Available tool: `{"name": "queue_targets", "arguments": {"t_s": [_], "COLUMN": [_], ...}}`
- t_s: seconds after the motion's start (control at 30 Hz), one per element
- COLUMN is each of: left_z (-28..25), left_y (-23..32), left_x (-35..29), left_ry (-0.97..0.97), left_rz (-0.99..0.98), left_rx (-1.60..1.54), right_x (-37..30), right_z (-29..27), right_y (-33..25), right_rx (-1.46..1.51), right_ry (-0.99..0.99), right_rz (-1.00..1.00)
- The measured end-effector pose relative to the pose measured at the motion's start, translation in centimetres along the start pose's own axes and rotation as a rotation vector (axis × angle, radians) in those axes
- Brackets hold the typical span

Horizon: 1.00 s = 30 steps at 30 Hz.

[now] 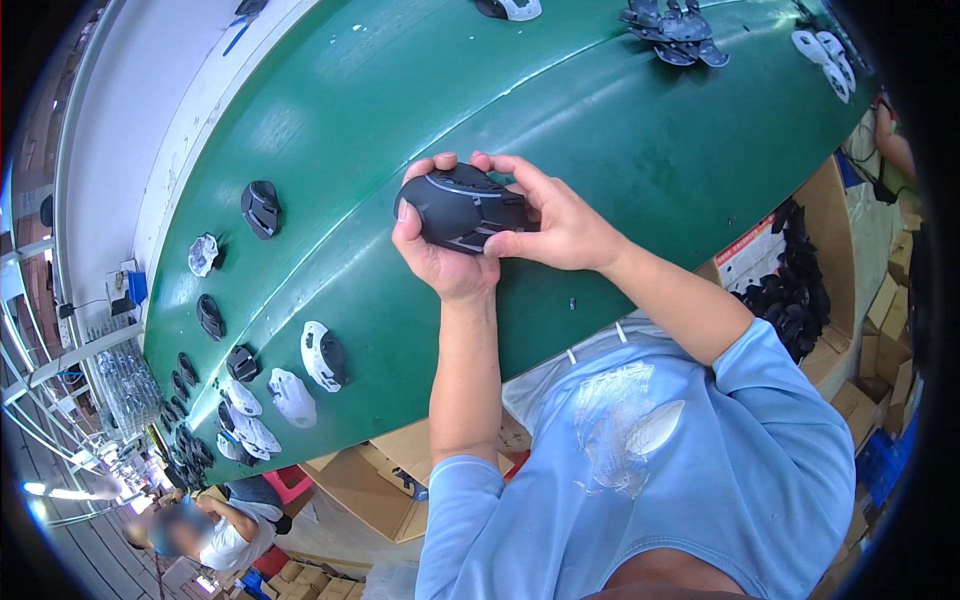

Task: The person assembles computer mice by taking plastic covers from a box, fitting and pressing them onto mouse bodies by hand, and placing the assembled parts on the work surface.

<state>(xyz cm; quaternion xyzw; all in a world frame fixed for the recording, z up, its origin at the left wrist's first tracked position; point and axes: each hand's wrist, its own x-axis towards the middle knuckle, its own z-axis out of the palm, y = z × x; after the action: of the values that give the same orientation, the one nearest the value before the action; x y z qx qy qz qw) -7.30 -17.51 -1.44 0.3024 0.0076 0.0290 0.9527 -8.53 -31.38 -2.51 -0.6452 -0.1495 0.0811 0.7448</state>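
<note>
A black computer mouse (455, 212) with a pale curved strip along its side is held above the green work surface (390, 320). My left hand (437, 250) wraps round its left end, the thumb pressed against the shell. At the other end my right hand (548, 215) grips it between thumb and fingers. What lies under the mouse is hidden. A tiny dark piece (573, 303) rests on the green surface just below my right forearm.
To the left lie black mouse shells (261, 210) and white ones (292, 397), several more beyond. Stacked dark shells (678, 35) and white shells (826, 62) sit far right. A carton of black parts (790, 290) stands right, below the edge. Another person (235, 525) works at lower left.
</note>
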Motion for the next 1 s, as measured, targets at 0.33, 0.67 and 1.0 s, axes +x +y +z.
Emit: {"name": "queue_targets", "arguments": {"t_s": [0.33, 0.67, 1.0], "left_z": [-0.6, -0.5, -0.4], "left_y": [0.1, 0.2, 1.5], "left_x": [0.6, 0.6, -0.9], "left_ry": [0.251, 0.051, -0.165], "left_rz": [-0.095, 0.07, 0.369], "left_rx": [-0.126, 0.2, 1.008], "right_x": [-0.1, 0.4, 1.9], "right_z": [-0.3, 0.0, -1.3], "right_y": [0.0, -0.2, -1.2], "right_rx": [0.23, 0.204, 0.159], "right_ry": [-0.052, 0.029, -0.099], "right_rz": [0.061, 0.075, -0.005]}}
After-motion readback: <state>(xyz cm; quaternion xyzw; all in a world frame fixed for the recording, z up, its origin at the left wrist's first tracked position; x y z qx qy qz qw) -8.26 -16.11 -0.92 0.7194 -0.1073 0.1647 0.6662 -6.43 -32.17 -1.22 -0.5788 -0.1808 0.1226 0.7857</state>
